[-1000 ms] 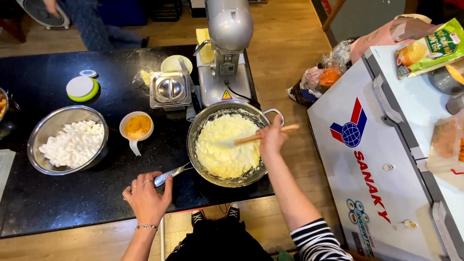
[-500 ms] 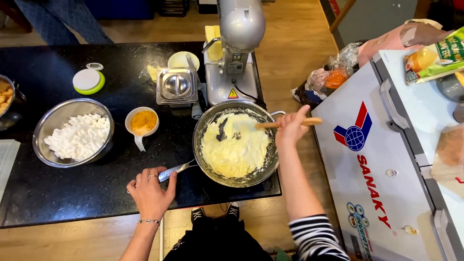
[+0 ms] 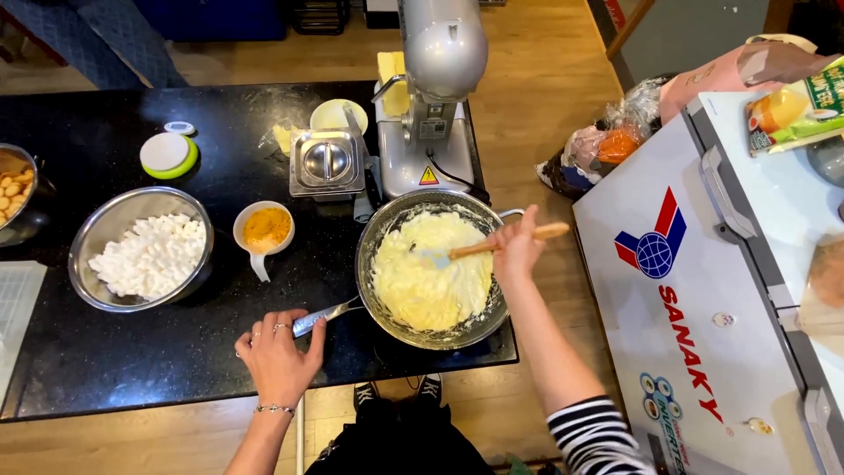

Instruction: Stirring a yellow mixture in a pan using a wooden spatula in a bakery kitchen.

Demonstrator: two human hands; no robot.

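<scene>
The right hand (image 3: 514,251) is closed around the wooden handle of a spatula (image 3: 492,246), whose blade sits in the pale yellow cream inside the metal pan (image 3: 387,303). The pan stands on the black table (image 3: 132,369), in front of the stand mixer (image 3: 435,97). The left hand (image 3: 280,356) rests on the table with its fingers curled loosely on the end of the pan's handle (image 3: 327,314). A steel bowl (image 3: 92,237) of white pieces is further left.

A pan (image 3: 431,268) sits at the right edge of the worktop (image 3: 132,369), a stand mixer (image 3: 435,97) behind it. Left of the pan lies a small scoop (image 3: 264,230), then a bowl of marshmallows (image 3: 141,259). A chest freezer (image 3: 712,299) stands right of the worktop.
</scene>
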